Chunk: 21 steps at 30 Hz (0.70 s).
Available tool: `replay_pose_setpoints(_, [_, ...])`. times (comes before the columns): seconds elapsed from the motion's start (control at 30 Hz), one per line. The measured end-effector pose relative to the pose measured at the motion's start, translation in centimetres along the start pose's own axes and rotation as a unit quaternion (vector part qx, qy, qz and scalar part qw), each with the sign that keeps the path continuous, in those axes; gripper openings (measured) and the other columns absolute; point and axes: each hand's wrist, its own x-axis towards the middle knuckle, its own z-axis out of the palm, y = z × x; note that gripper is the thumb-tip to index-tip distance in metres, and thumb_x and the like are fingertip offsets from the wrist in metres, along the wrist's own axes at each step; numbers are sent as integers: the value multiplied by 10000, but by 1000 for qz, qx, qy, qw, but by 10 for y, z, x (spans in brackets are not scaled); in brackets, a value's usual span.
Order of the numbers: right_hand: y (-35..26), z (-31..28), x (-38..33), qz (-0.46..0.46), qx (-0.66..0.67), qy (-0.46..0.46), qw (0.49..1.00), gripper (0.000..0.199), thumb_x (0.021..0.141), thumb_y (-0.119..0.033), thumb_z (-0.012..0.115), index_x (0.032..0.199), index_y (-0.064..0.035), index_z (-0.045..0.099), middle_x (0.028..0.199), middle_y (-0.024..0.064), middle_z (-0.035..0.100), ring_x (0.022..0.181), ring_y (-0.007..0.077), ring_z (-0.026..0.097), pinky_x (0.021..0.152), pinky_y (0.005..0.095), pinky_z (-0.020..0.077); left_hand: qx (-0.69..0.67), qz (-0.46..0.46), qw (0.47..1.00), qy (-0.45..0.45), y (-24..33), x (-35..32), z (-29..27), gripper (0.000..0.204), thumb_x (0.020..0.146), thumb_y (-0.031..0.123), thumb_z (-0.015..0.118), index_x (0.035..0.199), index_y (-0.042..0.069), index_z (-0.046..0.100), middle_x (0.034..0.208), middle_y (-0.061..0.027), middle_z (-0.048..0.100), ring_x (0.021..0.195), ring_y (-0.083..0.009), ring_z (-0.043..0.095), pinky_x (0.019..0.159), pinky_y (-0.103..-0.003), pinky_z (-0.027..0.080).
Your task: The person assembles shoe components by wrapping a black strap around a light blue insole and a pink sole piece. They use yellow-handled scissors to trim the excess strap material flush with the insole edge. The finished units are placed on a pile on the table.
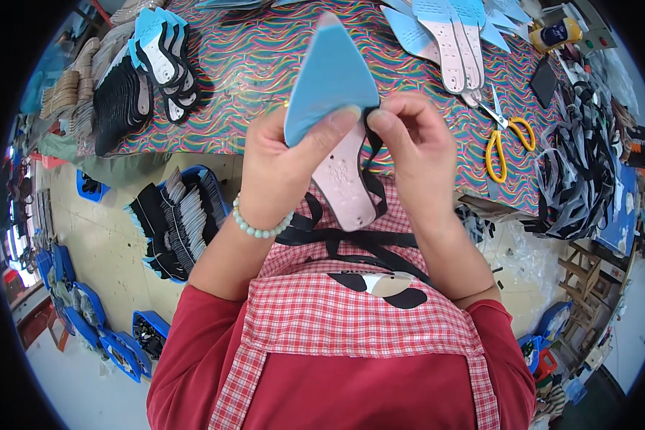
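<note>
Left hand [287, 152] grips the insole [331, 75], thumb flat on its blue face; right hand [417, 143] has thumb and fingertips pinched together on a black strip [373, 140] at the insole's right edge. Insole is up off the counter [247, 50], above its near edge and the apron [358, 315], blue pointed end away from the wearer, pink end toward the lap. Scissors [503, 123] lie right on the counter, near the blue-and-pink stack [451, 50].
</note>
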Motion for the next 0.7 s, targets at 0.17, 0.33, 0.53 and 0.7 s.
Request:
replay_pose_setpoints(0.17, [-22,-17,18,-154,-207,-164,952,200,872,-156,646,969,19,649,924,63,610,895,161,586,792,288,463,152,137,976,-68,3,22,-2,200,891,57,599,1071,-26,632,1043,-76,655,879,-108,597,763,-270,492])
replay_pose_setpoints(0.33, [-46,-19,13,103,107,-237,960,279,940,-219,576,1116,-3,592,849,14,564,743,48,504,645,206,416,53,138,974,-174,33,24,15,464,947,270,400,1205,-93,527,1237,-267,549,1193,-330,506,1050,-423,332])
replay_pose_setpoints(0.53, [-42,-4,-14,-37,96,-114,988,218,878,-111,650,1072,-26,599,845,11,577,780,67,524,666,207,423,5,112,980,-163,42,5,16,491,959,278,412,1192,-146,496,1060,-236,610,1059,-328,579,973,-459,418])
replay_pose_setpoints(0.7, [-32,-5,-27,-133,-78,-85,984,138,808,-73,705,917,1,664,978,64,598,878,169,588,769,277,455,5,152,984,-97,39,-3,23,452,970,235,431,1219,-139,482,955,-196,612,899,-288,616,858,-424,489])
